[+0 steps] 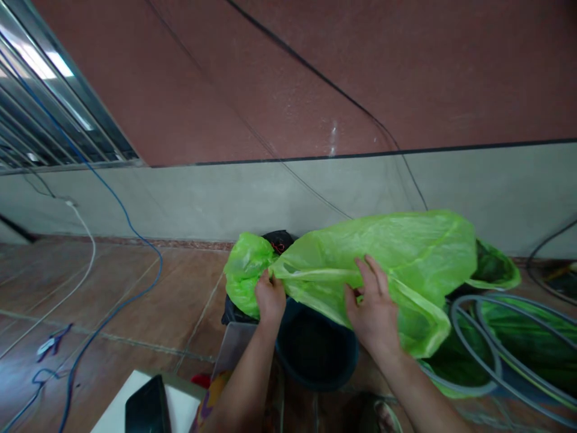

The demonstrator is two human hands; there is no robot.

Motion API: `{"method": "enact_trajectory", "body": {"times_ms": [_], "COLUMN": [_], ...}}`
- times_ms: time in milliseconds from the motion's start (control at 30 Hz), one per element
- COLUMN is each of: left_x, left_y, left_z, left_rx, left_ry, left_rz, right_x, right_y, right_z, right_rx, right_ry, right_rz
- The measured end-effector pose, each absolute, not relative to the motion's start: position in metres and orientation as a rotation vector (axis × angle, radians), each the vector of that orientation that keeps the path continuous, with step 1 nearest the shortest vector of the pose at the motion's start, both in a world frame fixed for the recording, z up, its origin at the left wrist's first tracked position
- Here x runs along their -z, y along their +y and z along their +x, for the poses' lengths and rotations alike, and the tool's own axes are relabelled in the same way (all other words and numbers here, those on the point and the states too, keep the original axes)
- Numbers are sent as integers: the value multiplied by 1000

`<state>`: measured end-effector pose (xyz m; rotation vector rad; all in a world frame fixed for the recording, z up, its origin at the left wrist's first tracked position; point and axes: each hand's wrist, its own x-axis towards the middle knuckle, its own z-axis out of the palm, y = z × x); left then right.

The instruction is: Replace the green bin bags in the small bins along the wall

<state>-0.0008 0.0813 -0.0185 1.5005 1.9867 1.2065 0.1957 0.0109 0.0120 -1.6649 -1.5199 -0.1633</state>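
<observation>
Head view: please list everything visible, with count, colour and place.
plastic bag: one, bright green, across centre
bucket: one, dark, below bag
rear bag: count unclear, black, behind plastic bag
green sheeting: count unclear, darker, under hose
hose: count unclear, grey, right
long cable: at least one, blue, left
floor cable: one, white, left
wall cables: several, dark, upper middle
small item: one, purple, left floor
low surface: one, white, lower left
flat device: one, black, on that surface
window bars: several, silver, upper left
wall: one, reddish over grey, background
floor: one, brown tiled, left
left hand: one, bare, pinching bag
right hand: one, bare, at bag
</observation>
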Motion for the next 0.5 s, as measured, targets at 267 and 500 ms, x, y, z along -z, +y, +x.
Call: {"method": "enact_trajectory", "body": {"times_ms": [267, 500], "left_x": [22, 26], "left_y": [82, 90], "left_z": [8, 10], "left_rx": [-1063, -1018], "left_ry": [1952, 2015], "left_rz": [1568, 1714], "right_x": [5, -8], "right_y": [16, 20], "right_z": [191, 214], "right_rx": [178, 288], "right_ry": [-1693, -1494], "right_rz": [-1490, -1425]}}
